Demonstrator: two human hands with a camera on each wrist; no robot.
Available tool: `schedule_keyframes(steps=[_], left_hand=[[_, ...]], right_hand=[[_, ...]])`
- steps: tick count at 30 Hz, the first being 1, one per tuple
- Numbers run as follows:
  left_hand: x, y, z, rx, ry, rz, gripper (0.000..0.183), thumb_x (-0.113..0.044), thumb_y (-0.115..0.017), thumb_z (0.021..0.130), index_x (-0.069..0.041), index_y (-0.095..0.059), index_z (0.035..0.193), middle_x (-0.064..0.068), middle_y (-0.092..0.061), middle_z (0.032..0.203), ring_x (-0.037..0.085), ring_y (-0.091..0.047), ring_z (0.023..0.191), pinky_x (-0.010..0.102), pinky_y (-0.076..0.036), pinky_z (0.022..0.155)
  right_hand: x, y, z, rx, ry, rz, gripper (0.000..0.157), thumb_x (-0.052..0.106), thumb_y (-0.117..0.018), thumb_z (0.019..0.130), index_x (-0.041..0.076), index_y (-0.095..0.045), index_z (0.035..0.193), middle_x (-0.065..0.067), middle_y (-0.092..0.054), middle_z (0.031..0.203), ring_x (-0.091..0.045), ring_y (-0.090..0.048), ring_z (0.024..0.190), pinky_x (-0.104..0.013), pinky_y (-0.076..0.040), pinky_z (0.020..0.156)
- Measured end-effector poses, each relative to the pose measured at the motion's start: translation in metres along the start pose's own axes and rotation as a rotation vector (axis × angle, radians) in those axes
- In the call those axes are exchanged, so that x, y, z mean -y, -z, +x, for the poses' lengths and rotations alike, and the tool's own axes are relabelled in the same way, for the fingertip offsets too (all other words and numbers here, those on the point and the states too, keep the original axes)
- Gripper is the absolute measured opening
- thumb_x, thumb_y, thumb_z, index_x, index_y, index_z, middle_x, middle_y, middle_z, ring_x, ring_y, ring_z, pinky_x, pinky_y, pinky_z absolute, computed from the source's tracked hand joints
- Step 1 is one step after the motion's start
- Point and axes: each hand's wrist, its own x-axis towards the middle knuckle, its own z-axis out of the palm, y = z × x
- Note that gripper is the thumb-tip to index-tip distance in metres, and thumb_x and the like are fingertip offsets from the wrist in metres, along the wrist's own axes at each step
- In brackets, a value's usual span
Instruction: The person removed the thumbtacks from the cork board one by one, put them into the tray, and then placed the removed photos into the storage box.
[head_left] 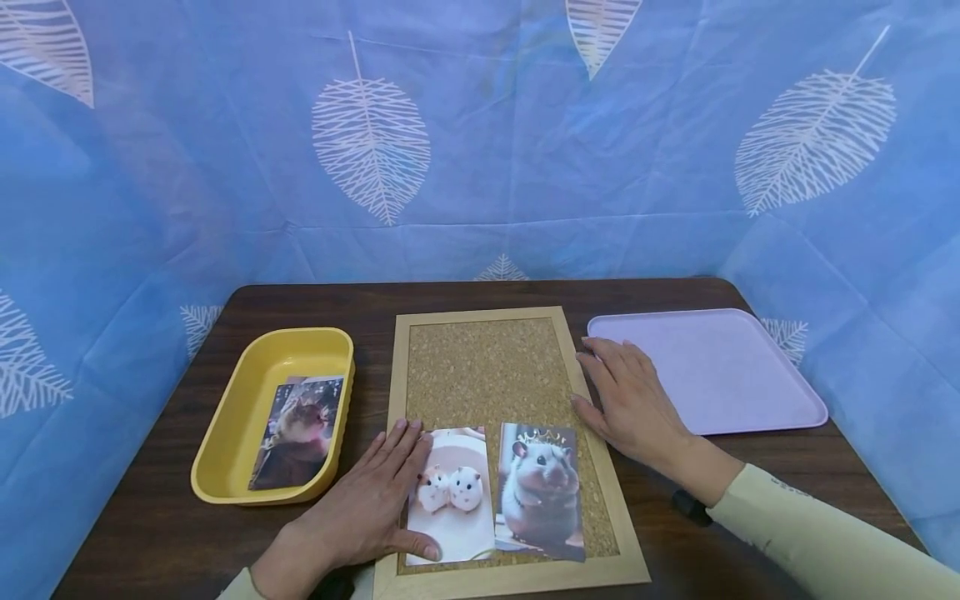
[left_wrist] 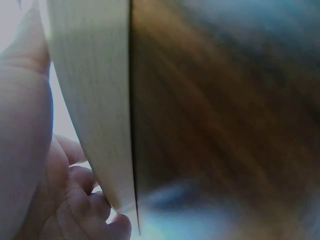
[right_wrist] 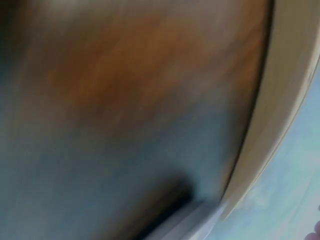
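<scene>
Left hand: fingers straight and spread, grasping nothing; laid over the left rail of the cork board and the left margin of the twin-hamster print, presumably to press that print flat and square.

Right hand: fingers relaxed, slightly bent, grasping nothing; fingertips at the right rail of the cork board, apparently to steady it. Firmness of contact cannot be told.

Twin-hamster print: portrait format, face up, lower left of the cork board.

Crowned-hamster print: face up, lower right of the cork board, slightly tilted; gap to its companion narrows toward the foot, seemingly set to form a row.

Cork board: pale wood frame, flat on the dark wood-grain bench; cork bare above the prints.

Yellow tray: left of the cork board; holds a furry-animal print atop at least one other, probably a supply placed for the left hand's reach.

Lilac tray: right of the cork board, beside its upper half.

Leaf-patterned blue cloth: behind the cork board, likely hung as a screen.
</scene>
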Motion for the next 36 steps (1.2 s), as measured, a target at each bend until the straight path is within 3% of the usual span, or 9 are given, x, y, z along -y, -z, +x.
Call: schedule_keyframes(steps=[8, 14, 18, 24, 29, 32, 36], left_hand=[[-0.001, 0.002, -0.002, -0.012, 0.001, -0.044, 0.127, -0.09, -0.055, 0.08, -0.008, -0.018, 0.169, 0.013, -0.011, 0.178, 0.034, -0.007, 0.165, 0.06, -0.016, 0.13], [0.0, 0.007, -0.003, 0.001, -0.001, -0.108, 0.118, -0.084, -0.058, 0.086, -0.007, -0.024, 0.168, 0.014, -0.016, 0.177, 0.035, -0.009, 0.165, 0.063, -0.016, 0.129], [0.001, 0.015, -0.002, -0.018, 0.019, -0.164, 0.097, -0.067, -0.066, 0.095, -0.007, -0.035, 0.165, 0.013, -0.029, 0.174, 0.034, -0.018, 0.163, 0.062, -0.019, 0.129], [-0.001, 0.025, 0.007, -0.114, 0.062, -0.125, 0.065, -0.038, -0.071, 0.102, -0.006, -0.053, 0.155, 0.014, -0.05, 0.161, 0.034, -0.041, 0.154, 0.055, -0.033, 0.126], [-0.003, 0.029, 0.016, -0.238, 0.082, -0.095, 0.047, -0.023, -0.071, 0.103, -0.007, -0.062, 0.146, 0.013, -0.064, 0.148, 0.033, -0.06, 0.139, 0.053, -0.048, 0.115], [-0.004, 0.031, 0.022, -0.286, 0.117, -0.134, 0.041, -0.022, -0.069, 0.104, -0.008, -0.065, 0.143, 0.011, -0.068, 0.143, 0.031, -0.063, 0.134, 0.052, -0.05, 0.113], [-0.005, 0.033, 0.029, -0.337, 0.189, -0.277, 0.037, -0.018, -0.066, 0.105, -0.01, -0.066, 0.142, 0.01, -0.071, 0.135, 0.027, -0.07, 0.12, 0.05, -0.057, 0.104]], right_hand=[[0.055, 0.0, 0.0, 0.112, 0.065, 0.083, 0.055, 0.043, -0.066, 0.103, -0.001, -0.06, 0.135, -0.023, -0.055, 0.149, -0.042, -0.052, 0.138, -0.067, -0.04, 0.114], [0.084, 0.001, -0.002, 0.216, 0.129, 0.102, 0.059, 0.049, -0.066, 0.102, 0.002, -0.061, 0.138, -0.019, -0.054, 0.152, -0.038, -0.051, 0.143, -0.063, -0.043, 0.115], [0.092, 0.002, -0.006, 0.31, 0.183, 0.089, 0.064, 0.051, -0.064, 0.102, 0.004, -0.058, 0.145, -0.017, -0.052, 0.157, -0.035, -0.05, 0.146, -0.058, -0.043, 0.117], [0.095, 0.006, -0.008, 0.45, 0.267, 0.044, 0.073, 0.06, -0.055, 0.105, 0.008, -0.051, 0.155, -0.014, -0.046, 0.164, -0.032, -0.043, 0.153, -0.055, -0.039, 0.122], [0.1, 0.008, -0.003, 0.499, 0.309, 0.021, 0.074, 0.063, -0.051, 0.105, 0.011, -0.049, 0.158, -0.011, -0.043, 0.166, -0.029, -0.04, 0.155, -0.055, -0.036, 0.124], [0.104, 0.008, 0.002, 0.515, 0.336, 0.024, 0.074, 0.063, -0.049, 0.105, 0.011, -0.049, 0.158, -0.011, -0.041, 0.168, -0.028, -0.04, 0.155, -0.055, -0.035, 0.124], [0.108, 0.008, 0.006, 0.527, 0.371, 0.034, 0.073, 0.062, -0.047, 0.107, 0.011, -0.049, 0.158, -0.011, -0.04, 0.168, -0.029, -0.039, 0.156, -0.057, -0.035, 0.124]])
